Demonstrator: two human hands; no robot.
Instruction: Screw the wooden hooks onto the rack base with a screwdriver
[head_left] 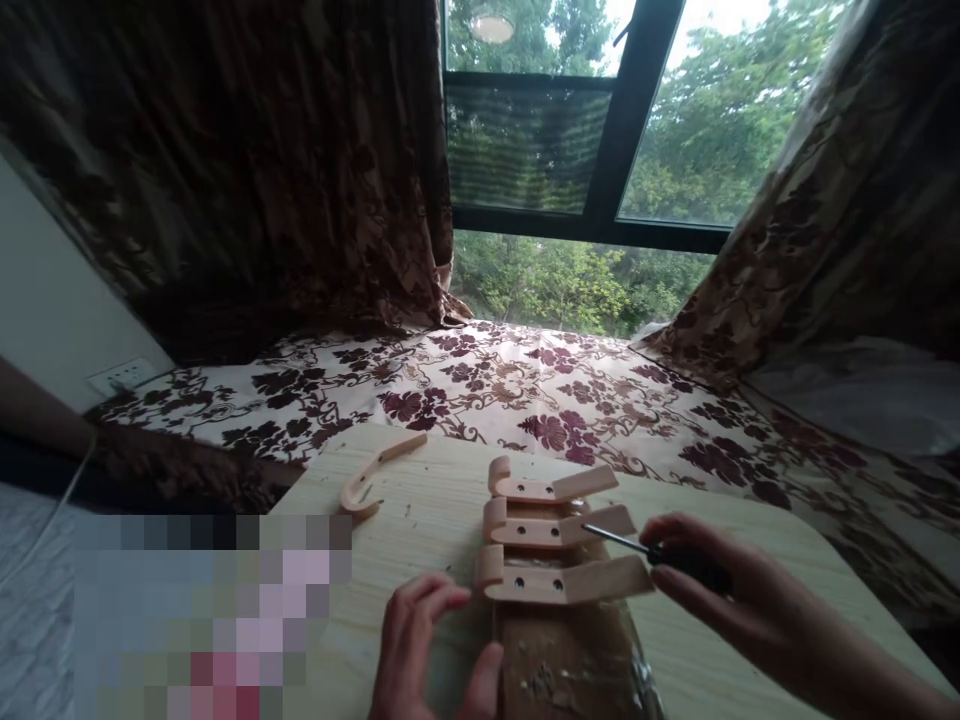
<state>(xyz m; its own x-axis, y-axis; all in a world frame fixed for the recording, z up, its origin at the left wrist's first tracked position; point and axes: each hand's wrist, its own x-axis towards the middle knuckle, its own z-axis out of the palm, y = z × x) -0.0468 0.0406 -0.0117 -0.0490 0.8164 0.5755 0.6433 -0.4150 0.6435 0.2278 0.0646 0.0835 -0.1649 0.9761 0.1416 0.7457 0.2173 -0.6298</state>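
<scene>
Three pale wooden hooks lie in a row across a brown, tape-covered block: the far hook (534,488), the middle hook (536,530) and the near hook (536,583). Each shows two dark screw heads or holes. My right hand (720,575) is closed around the dark handle of a screwdriver (619,538), whose thin shaft points left, its tip by the middle hook. Beside the left edge of the block (570,650), my left hand (431,640) has its thumb and fingers apart, with nothing visible between them. A separate wooden hook (375,475) lies farther left.
Everything sits on a light wooden board (420,540) with small specks on it. Beneath and beyond is a floral cloth (480,385) reaching the window (600,200). Patterned curtains (337,150) hang on both sides. A pixelated patch hides the lower left.
</scene>
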